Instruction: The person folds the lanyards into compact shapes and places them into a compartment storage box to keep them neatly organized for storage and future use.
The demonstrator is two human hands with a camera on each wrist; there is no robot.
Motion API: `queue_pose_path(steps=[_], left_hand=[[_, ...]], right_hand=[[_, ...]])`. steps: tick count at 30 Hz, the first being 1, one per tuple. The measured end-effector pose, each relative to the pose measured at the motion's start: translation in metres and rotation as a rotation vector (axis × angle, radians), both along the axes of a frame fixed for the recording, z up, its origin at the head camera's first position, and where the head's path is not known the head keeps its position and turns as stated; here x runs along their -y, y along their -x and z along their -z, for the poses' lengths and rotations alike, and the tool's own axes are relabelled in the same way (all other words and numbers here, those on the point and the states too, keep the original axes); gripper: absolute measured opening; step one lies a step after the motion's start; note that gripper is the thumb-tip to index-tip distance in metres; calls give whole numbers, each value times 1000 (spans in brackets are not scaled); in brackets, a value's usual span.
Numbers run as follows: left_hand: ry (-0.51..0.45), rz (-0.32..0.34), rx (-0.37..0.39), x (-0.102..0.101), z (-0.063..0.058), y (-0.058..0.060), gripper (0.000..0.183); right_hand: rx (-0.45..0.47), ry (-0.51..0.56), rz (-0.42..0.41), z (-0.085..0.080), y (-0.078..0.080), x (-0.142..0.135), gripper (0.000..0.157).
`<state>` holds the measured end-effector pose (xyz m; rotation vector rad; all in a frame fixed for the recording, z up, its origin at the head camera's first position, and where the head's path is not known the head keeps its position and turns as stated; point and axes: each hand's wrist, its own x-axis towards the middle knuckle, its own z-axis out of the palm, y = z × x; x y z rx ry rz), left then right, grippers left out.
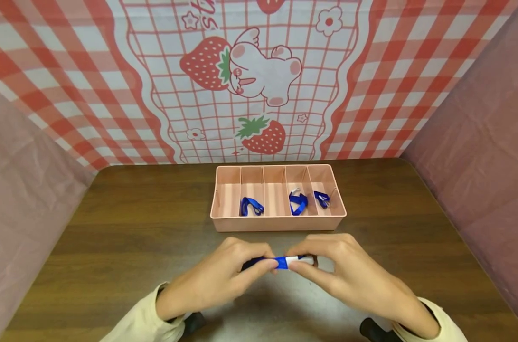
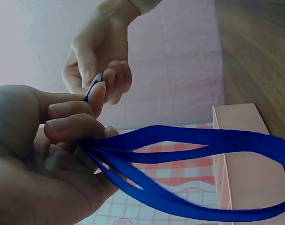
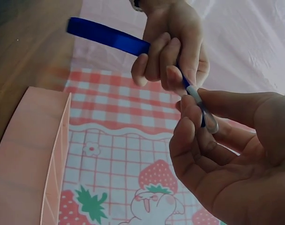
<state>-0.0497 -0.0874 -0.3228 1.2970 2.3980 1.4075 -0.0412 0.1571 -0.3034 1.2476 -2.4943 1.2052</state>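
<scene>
Both hands meet in front of the box, holding one blue lanyard (image 1: pixel 281 262) between them. My left hand (image 1: pixel 224 273) grips its folded strap with curled fingers; in the left wrist view the loops of blue strap (image 2: pixel 180 208) hang out past the fingers. My right hand (image 1: pixel 348 270) pinches the end with the white piece and clip (image 3: pixel 195 95) between thumb and fingers. Just beyond the hands is a pink divided box (image 1: pixel 280 224). Blue lanyards lie in its second (image 1: pixel 252 206), fourth (image 1: pixel 299 203) and fifth (image 1: pixel 322 199) compartments from the left.
The box stands on a brown wooden table (image 1: pixel 147 213), near its back edge. Behind hangs a red-and-white checked cloth (image 1: pixel 370 95) with strawberry prints. Pinkish cloth walls (image 1: pixel 476 118) close off both sides.
</scene>
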Motion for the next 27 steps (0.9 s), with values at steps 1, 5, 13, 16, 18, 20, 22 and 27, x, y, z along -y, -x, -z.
queue_pose_path(steps=[1, 5, 13, 16, 18, 20, 22, 27], left_hand=[[3, -1, -6, 1, 0, -1, 22], [11, -11, -30, 5, -1, -4, 22], [10, -6, -25, 16, -3, -10, 23], [9, -17, -41, 20, 0, -10, 24], [11, -26, -46, 23, 3, -10, 24], [13, -32, -50, 26, 5, -11, 25], [18, -37, -48, 29, 8, -11, 25], [15, -46, -54, 35, 10, -10, 26]], right_hand=[[3, 0, 10, 1, -2, -1, 20], [-16, 38, 34, 3, -7, -6, 25], [-78, 212, 0, 7, -12, -13, 36], [-53, 233, 0, 9, -13, -17, 37], [-41, 233, 1, 10, -14, -19, 37], [-33, 233, 6, 12, -14, -21, 37], [-32, 234, 10, 13, -14, -23, 38], [-52, 235, 23, 14, -14, -28, 39]])
